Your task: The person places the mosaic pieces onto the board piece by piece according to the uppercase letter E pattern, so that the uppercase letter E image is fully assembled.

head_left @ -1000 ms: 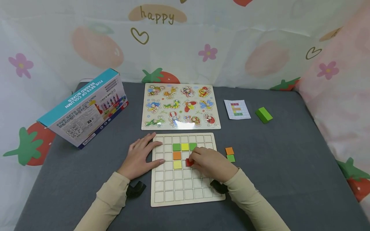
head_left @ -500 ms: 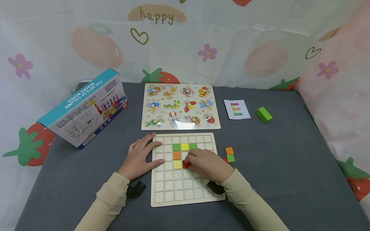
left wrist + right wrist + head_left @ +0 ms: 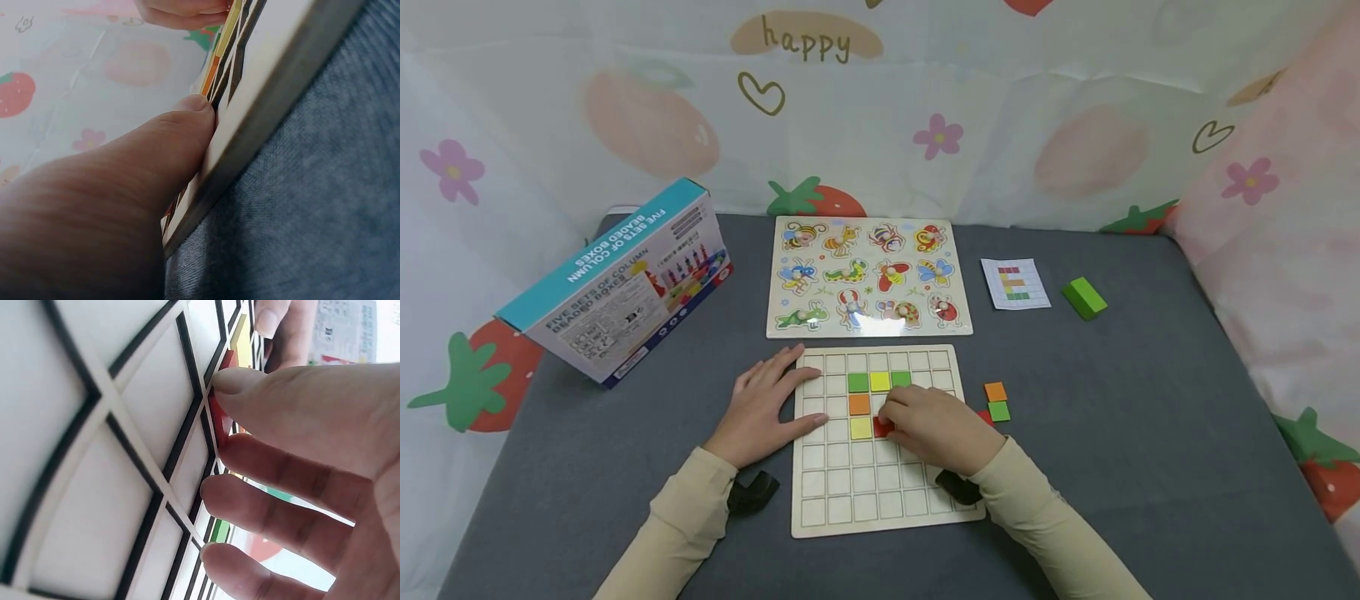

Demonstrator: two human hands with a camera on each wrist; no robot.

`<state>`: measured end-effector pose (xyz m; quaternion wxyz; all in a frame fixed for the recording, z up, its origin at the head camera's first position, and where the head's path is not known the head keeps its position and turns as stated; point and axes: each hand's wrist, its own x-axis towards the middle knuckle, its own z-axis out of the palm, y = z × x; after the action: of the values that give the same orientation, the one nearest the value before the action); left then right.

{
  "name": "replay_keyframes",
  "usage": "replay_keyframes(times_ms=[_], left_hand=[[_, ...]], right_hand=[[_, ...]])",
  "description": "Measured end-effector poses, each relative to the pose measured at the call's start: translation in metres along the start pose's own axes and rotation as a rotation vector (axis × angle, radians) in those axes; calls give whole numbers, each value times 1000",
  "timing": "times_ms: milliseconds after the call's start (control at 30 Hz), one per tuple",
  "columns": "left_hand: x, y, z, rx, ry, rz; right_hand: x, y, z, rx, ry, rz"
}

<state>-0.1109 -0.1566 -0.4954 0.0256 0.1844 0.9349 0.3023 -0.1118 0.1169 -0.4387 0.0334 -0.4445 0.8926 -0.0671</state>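
A wooden grid board (image 3: pixel 887 504) lies flat on the table. My left hand (image 3: pixel 758 417) rests on its left edge with fingers spread, and the thumb (image 3: pixel 181 134) shows at that edge in the left wrist view. With thumb and forefinger my right hand (image 3: pixel 940 427) pinches a red tile (image 3: pixel 219 422) at a cell just right of a yellow tile (image 3: pixel 861 428). Above that yellow one sits an orange tile (image 3: pixel 859 404). In an upper row are a green tile (image 3: pixel 858 382), a yellow tile (image 3: pixel 880 381) and another green tile (image 3: pixel 901 379), partly covered by my right hand.
Right of the board lie an orange tile (image 3: pixel 996 392), a green tile (image 3: pixel 998 412) and a partly hidden red tile (image 3: pixel 985 417). Behind are an insect puzzle (image 3: pixel 869 277), a pattern card (image 3: pixel 1016 285) and a green block (image 3: pixel 1084 298). A box (image 3: pixel 625 279) stands at left.
My right hand has moved slightly left with the red tile, bringing it beside the lower yellow tile. A red tile near the right wrist has come into view. The left hand has stayed put.
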Motion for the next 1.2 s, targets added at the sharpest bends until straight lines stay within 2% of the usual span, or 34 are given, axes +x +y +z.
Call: replay_keyframes(times_ms=[167, 300, 433, 567, 667, 800, 967, 1200], left_hand=[[0, 0, 0, 1, -4, -3], [0, 0, 1, -1, -4, 0], [1, 0, 1, -2, -5, 0], [1, 0, 1, -2, -8, -4], [0, 1, 1, 0, -8, -2], [0, 1, 0, 5, -2, 0], [1, 1, 0, 16, 1, 2], [1, 0, 1, 16, 3, 2]], right_hand=[[-2, 3, 0, 19, 10, -15], [-12, 17, -6, 75, 57, 6], [-32, 40, -20, 92, 103, 113], [-57, 64, -27, 112, 95, 245], [-75, 78, -25, 138, 77, 322], [-90, 91, -18, 173, 53, 367], [-95, 99, -9, 227, 54, 387], [-88, 107, -3, 236, 91, 393]])
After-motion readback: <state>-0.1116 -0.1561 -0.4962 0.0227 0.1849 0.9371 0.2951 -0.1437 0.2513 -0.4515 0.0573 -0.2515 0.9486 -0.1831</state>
